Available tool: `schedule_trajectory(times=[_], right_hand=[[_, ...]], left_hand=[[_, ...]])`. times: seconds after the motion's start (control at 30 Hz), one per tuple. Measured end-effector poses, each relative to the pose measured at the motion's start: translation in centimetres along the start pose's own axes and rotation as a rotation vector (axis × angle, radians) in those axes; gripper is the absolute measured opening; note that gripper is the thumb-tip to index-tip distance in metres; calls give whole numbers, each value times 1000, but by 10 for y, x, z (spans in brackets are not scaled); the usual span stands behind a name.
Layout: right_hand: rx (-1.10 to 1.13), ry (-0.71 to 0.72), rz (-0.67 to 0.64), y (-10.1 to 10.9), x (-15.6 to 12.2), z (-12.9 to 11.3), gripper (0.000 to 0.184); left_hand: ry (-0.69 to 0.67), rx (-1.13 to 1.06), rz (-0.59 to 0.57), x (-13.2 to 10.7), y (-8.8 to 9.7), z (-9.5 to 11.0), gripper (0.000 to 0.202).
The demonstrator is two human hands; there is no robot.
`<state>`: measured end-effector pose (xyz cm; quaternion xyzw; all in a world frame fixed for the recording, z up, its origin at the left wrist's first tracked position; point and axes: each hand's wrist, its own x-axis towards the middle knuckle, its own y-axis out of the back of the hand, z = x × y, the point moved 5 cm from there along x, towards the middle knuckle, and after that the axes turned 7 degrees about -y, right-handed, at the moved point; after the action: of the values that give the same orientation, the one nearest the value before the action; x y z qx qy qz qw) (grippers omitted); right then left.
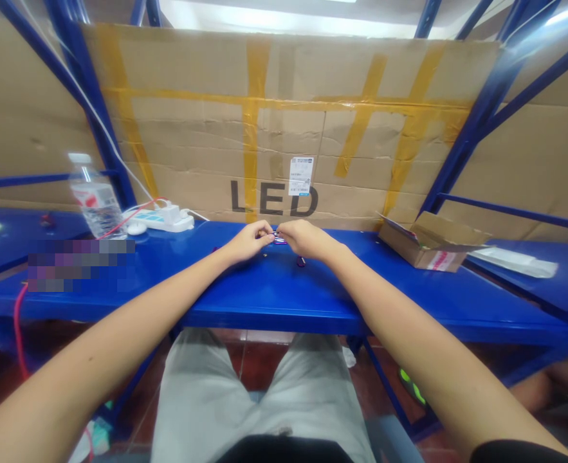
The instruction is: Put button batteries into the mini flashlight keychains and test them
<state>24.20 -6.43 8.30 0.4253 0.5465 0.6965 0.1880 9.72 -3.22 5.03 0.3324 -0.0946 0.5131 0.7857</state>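
Observation:
Above the blue table, my left hand and my right hand meet in front of me. A small shiny purple-and-silver piece sits between their fingertips, and both hands pinch it from either side. Its exact kind is too small to make out. Just below my right hand lies another small purple piece on the tabletop. A tiny tan bit rests near my left fingertips. Part of a dark purple thing shows beside my left wrist, mostly hidden.
A large cardboard sheet marked LED stands along the back. To the right is an open cardboard box with white packets beyond it. On the left are a water bottle and a white power strip with cables. Blue posts flank the table.

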Motion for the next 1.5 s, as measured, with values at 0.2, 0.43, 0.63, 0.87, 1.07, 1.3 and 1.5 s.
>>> schedule_trajectory(times=[0.2, 0.43, 0.63, 0.87, 1.07, 1.3, 1.5], right_hand=[[-61, 51, 10, -2, -2, -2, 22], [-139, 95, -9, -5, -3, -9, 25], [-43, 74, -52, -7, -4, -10, 23], [164, 37, 4, -10, -1, 1, 19], [482, -179, -50, -15, 1, 10, 27], [997, -460, -201, -25, -3, 12, 27], [1351, -572, -316, -26, -5, 7, 22]], left_hand=[[172, -132, -45, -1, -5, -1, 26], [273, -284, -163, -9, -12, -5, 35], [109, -22, -211, -6, -8, -5, 27], [-123, 194, -134, -4, -5, -1, 17], [-216, 365, -19, -8, -3, 11, 13], [-334, 529, -6, -12, -7, 25, 12], [-370, 591, -30, -12, -9, 26, 9]])
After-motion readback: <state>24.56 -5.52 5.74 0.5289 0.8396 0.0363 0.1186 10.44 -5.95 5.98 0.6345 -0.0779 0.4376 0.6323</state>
